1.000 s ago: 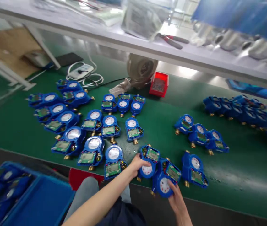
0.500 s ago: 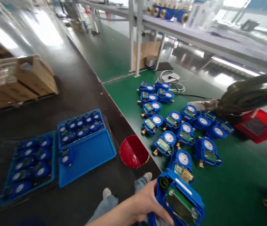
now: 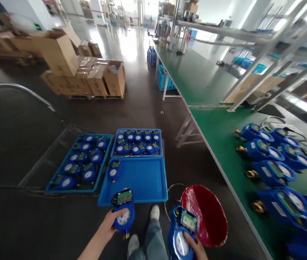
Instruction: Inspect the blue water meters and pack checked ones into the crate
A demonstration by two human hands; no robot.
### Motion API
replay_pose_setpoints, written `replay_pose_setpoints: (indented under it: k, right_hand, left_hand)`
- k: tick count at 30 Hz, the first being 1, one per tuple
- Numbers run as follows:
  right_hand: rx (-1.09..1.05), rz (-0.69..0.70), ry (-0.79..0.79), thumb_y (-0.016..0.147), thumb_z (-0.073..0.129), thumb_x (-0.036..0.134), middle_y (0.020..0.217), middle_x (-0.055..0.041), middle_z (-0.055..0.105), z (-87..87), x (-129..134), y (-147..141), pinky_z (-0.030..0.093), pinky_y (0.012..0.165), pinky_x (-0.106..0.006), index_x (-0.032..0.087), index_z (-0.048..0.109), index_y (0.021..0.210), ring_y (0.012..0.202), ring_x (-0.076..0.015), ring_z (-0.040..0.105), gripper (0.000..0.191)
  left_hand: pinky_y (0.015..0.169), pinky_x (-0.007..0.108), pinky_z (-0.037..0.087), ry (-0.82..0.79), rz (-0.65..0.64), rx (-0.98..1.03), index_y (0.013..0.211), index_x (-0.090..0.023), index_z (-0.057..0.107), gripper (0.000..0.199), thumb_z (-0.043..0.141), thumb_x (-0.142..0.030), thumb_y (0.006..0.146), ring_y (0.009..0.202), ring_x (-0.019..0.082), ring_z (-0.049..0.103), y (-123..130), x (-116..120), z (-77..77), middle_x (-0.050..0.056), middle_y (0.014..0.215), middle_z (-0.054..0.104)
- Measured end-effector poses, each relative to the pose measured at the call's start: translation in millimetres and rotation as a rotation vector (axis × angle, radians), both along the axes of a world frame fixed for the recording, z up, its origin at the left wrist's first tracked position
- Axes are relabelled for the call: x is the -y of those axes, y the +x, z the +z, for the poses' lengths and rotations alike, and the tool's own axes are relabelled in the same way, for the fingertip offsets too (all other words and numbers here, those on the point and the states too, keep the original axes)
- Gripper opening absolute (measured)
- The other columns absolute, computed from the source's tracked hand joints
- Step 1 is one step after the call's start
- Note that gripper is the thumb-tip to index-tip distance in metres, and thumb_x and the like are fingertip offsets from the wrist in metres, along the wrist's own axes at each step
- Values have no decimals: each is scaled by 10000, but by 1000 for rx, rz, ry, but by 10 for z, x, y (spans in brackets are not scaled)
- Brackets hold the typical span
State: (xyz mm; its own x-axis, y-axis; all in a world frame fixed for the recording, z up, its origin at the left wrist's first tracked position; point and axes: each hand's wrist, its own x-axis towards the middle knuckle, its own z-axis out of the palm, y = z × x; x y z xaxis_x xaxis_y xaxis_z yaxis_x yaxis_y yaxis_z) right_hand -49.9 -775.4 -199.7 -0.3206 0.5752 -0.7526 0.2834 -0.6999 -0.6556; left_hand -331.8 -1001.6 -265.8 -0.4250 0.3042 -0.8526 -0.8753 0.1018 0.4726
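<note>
A worker's left hand (image 3: pixel 105 226) and right hand (image 3: pixel 194 247) each hold a blue water meter over a factory floor, with the person's jeans (image 3: pixel 155 236) and white sneakers (image 3: pixel 155 213) visible below. The left fingers (image 3: pixel 117 213) wrap the lower body of one meter (image 3: pixel 123 218), its green display uppermost and a brass connector (image 3: pixel 126 235) at the bottom end. The right fingers (image 3: pixel 192 245) close around the edge of a second meter (image 3: pixel 179 231), whose white dial sits below its display. Both hands are closed on their meters. No brand or wording can be read on either one.

Just beside the second meter, a tilted red bucket (image 3: pixel 203 215) stands near a loop of thin white wire (image 3: pixel 171 196). Ahead, a blue plastic tray (image 3: pixel 139 184) carries rows of meters in its far section and a single meter (image 3: pixel 113 170) in its near section. A second blue tray (image 3: pixel 100 164) of meters lies to its left. Along the right, more meters (image 3: pixel 274 173) sit on a green worktop (image 3: pixel 213 144), and cardboard boxes (image 3: pixel 96 81) are stacked on a pallet beyond.
</note>
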Motion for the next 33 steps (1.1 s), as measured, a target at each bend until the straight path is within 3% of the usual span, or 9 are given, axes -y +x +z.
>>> replay_pose_setpoints:
  k: [5,9,12,15,20,23,27,30,33]
  right_hand:
    - [-202,200,-89,557,799,370,883,-111,727,-1608,-342,-1719,518,819,-445,127,644,972,851,-310,682,505]
    - [-166,240,-77,528,818,328,916,-85,723,-2798,-436,-2778,525,818,-426,147,613,995,844,-272,679,541]
    - [-157,265,-77,525,818,294,933,-56,719,-3486,-472,-3324,517,851,-398,170,593,1030,907,-255,662,566]
    - [-151,283,-109,526,817,289,952,-45,715,-3962,-503,-3715,516,859,-380,179,575,1049,944,-244,650,586]
    - [-194,334,-143,545,811,307,994,-43,709,-4318,-541,-4157,508,877,-385,180,544,1062,973,-229,642,596]
    - [-220,387,-161,532,822,291,1023,-43,705,-4347,-572,-4275,496,898,-397,180,542,1069,987,-229,637,616]
    - [-177,451,-161,502,843,276,1002,-56,708,-4306,-597,-4332,486,893,-433,170,570,1058,972,-252,636,628]
    - [-112,422,-97,505,846,302,1017,-49,695,-4132,-535,-4270,437,956,-435,177,570,1070,1068,-263,584,642]
    - [-49,339,-11,570,818,335,1048,-35,670,-3578,-424,-3881,358,1030,-441,204,565,1082,1173,-272,501,586]
  left_hand:
    - [524,322,533,-10,41,-48,939,-137,593,456,811,-242,552,632,237,681,-889,-243,-1470,69,726,722]
    - [619,330,547,21,69,-49,958,-138,606,455,803,-172,549,704,238,691,-1530,-481,-2522,73,803,733]
    - [632,329,543,25,74,-54,992,-128,610,499,807,-133,534,721,242,691,-1955,-632,-3122,89,846,734]
    - [602,297,533,12,100,-80,1048,-129,591,551,797,-101,538,707,218,685,-2289,-774,-3474,90,871,732]
    - [587,248,518,40,154,-119,1057,-122,591,488,725,-60,592,684,178,670,-2563,-899,-3600,63,827,727]
    - [649,269,531,19,178,-127,1007,-103,606,382,676,-60,634,691,173,665,-2591,-923,-3587,59,783,718]
    - [773,316,522,-93,190,-161,1114,-171,558,437,676,-146,694,860,177,659,-2522,-951,-3536,51,971,703]
    - [819,407,496,-268,151,-167,1189,-207,508,513,693,-306,721,1077,253,584,-2317,-893,-3285,96,1172,632]
    - [894,448,450,-415,68,-201,1235,-174,471,580,685,-375,735,1226,309,461,-1925,-784,-2652,157,1273,548]
